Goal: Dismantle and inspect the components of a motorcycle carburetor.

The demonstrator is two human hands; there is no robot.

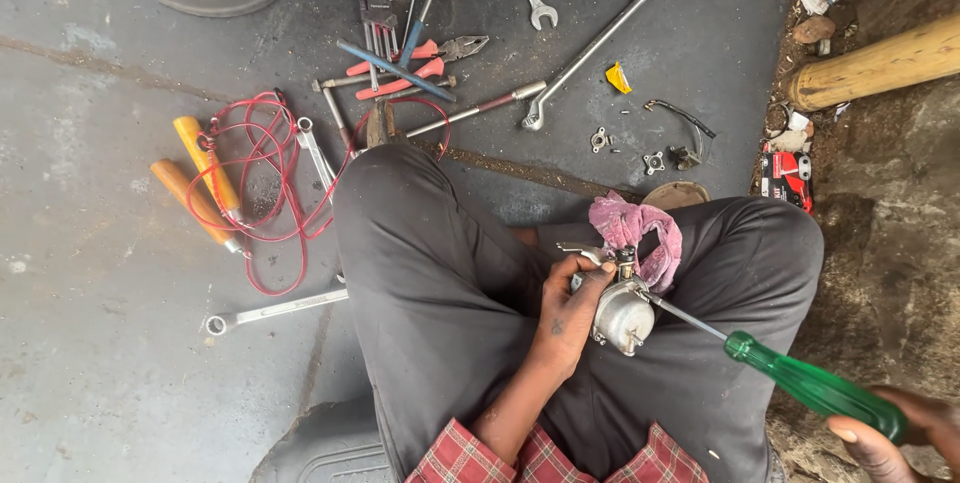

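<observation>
I see the carburetor [624, 315], a small silvery metal body, resting in the lap between the knees, just below a pink rag [640, 233]. My left hand [572, 305] wraps around its left side, fingers closed on it, holding it steady. The screwdriver [800, 378] lies on a slant: its tip meets the carburetor's upper right side and the shaft runs down and to the right to the green handle. My right hand [900, 433] closes on that handle at the lower right corner of the view, well apart from the carburetor, so the left hand is much nearer. Spanners, pliers [420, 63] and a red wire [270, 178] lie on the floor [100, 343] beyond the knees.
</observation>
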